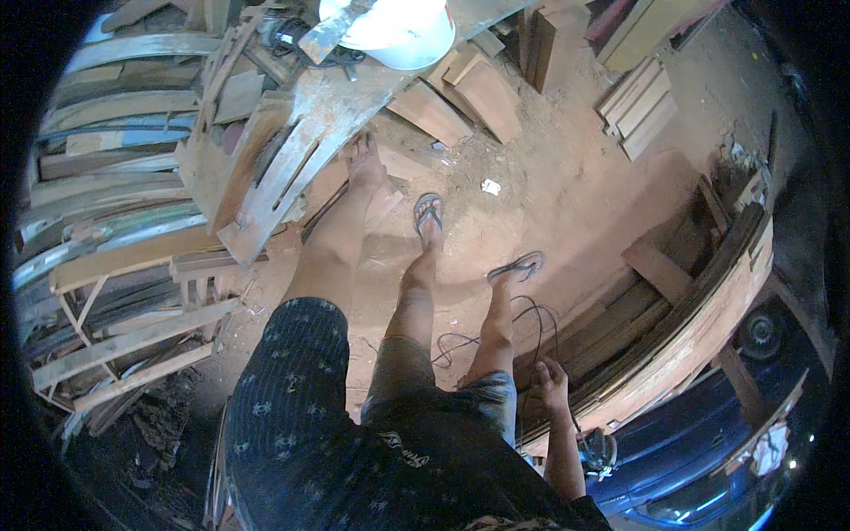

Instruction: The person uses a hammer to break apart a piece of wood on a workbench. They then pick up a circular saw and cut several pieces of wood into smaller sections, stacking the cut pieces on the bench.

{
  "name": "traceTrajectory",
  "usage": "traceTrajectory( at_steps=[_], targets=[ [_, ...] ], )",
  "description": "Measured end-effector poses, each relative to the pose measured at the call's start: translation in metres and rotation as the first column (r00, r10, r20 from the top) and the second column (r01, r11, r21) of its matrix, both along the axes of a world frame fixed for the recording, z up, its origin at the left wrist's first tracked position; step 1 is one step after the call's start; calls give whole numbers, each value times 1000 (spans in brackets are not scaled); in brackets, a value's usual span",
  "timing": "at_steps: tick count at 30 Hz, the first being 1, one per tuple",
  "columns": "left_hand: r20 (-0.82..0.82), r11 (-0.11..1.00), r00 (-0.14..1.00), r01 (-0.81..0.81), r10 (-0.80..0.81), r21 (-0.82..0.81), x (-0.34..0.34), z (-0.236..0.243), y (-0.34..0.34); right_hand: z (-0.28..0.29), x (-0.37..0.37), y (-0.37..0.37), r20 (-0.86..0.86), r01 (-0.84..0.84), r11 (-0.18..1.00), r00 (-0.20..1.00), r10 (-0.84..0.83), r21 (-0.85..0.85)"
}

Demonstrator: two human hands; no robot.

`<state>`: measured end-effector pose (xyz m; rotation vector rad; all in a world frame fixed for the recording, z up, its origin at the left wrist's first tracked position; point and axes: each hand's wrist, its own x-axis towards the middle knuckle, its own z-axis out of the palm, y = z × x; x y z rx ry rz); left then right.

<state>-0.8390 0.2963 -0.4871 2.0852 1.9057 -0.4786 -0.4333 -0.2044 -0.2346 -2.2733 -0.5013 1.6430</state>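
Note:
My left hand (366, 163) reaches down beside the edge of a worn, slotted board (305, 146). Its fingers are stretched out and rest at a pale piece of wood (382, 202) close to the ground. My right hand (551, 382) hangs low on the right with its fingers curled. Whether anything is inside them is too small to make out. A thin black cable (556, 326) loops right next to that hand. Between my arms, my legs stand apart in dark flip-flops (428, 208) on the dirt floor.
A white bucket (403, 40) stands on the board at the top. Stacked planks (133, 150) fill the left side. Cut wood pieces (478, 93) and a small slat stack (637, 106) lie ahead. Long boards (673, 354) line the right, beside a blue car (691, 456).

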Motion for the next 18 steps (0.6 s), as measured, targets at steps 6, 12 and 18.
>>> traceTrajectory(
  at_steps=[6,12,18],
  targets=[
    [182,973,959,228,-218,-31,11,46,-33,27,-38,43,26,156,988,987,-156,-12],
    [158,871,935,355,-319,-340,55,74,-87,16,-15,-32,155,75,996,984,-83,58],
    [509,665,515,729,-690,164,123,247,-203,40,-47,15,-317,539,830,769,-555,-144]
  ],
)
